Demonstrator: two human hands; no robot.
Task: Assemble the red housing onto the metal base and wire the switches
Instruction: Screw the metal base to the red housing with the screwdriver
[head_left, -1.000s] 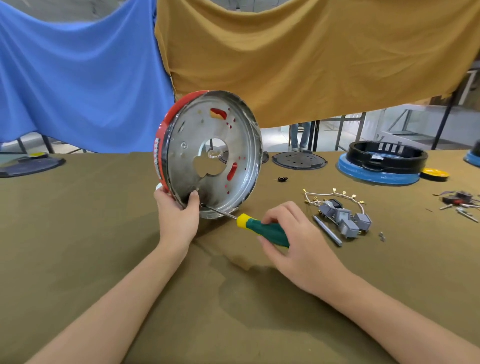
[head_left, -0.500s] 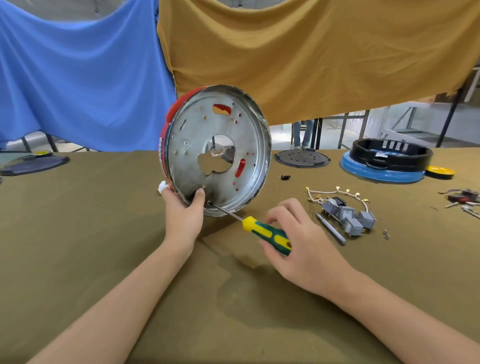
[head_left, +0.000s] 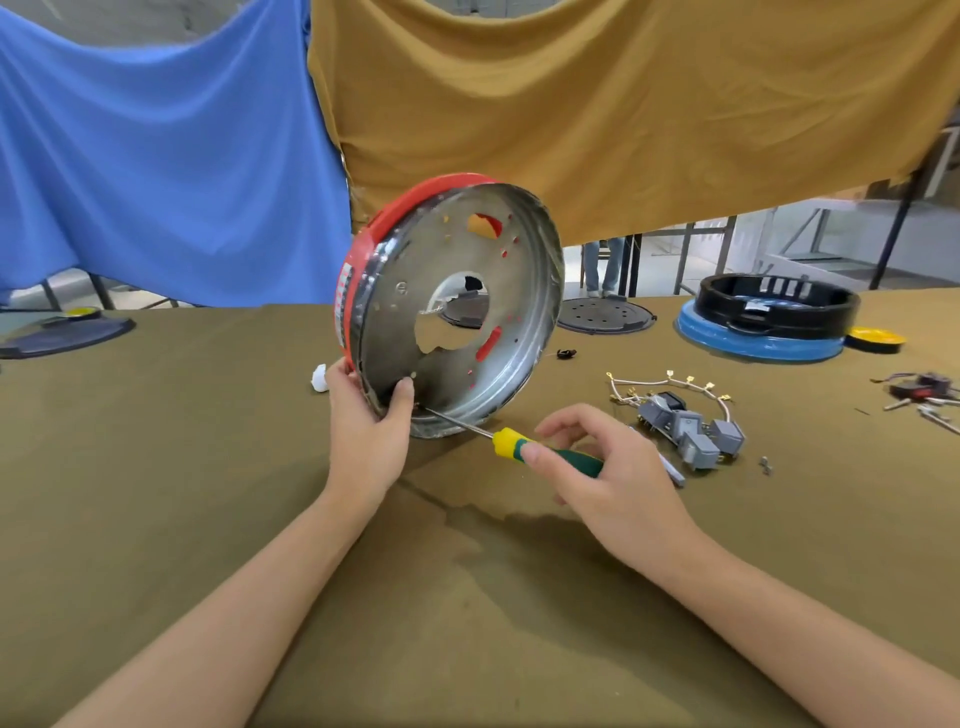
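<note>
Fastening red housing (head_left: 363, 244) to metal base (head_left: 457, 317): left hand (head_left: 366, 431) grips rim, right hand (head_left: 597, 467) pinches screwdriver (head_left: 545, 452). Next: turn screw; switches (head_left: 685, 426) unwired.

No words or numbers can be read anywhere. The red housing (head_left: 358, 260) carries a label (head_left: 344, 299) on its side, but its marks are too small and blurred to read.
</note>
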